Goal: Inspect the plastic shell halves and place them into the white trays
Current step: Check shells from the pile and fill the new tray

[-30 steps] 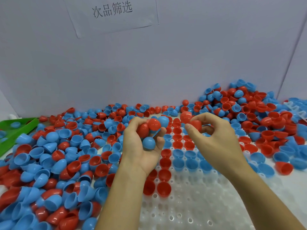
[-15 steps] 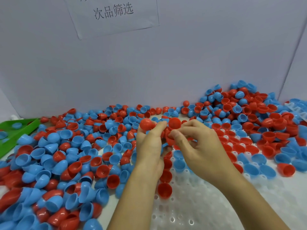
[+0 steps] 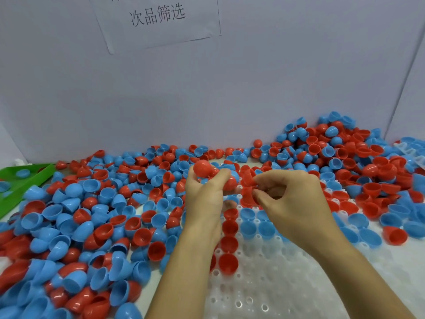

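Observation:
Red and blue plastic shell halves (image 3: 96, 217) lie in a thick heap over the table. My left hand (image 3: 204, 196) is raised over the far end of the white tray (image 3: 276, 284) and grips several shells, a red one (image 3: 202, 168) sticking out on top. Close beside it, my right hand (image 3: 292, 203) pinches a red shell half (image 3: 247, 180) between thumb and fingers. The tray holds a column of red shells (image 3: 230, 245) and some blue ones (image 3: 257, 229) in its pockets.
A green tray (image 3: 20, 180) with a few blue shells lies at the far left. A taller heap of shells (image 3: 345, 153) rises at the back right against the grey wall. A paper sign (image 3: 158, 17) hangs on the wall.
Both hands came together over the tray's far end. My right hand took a red shell from the bunch in my left hand and lowered a little.

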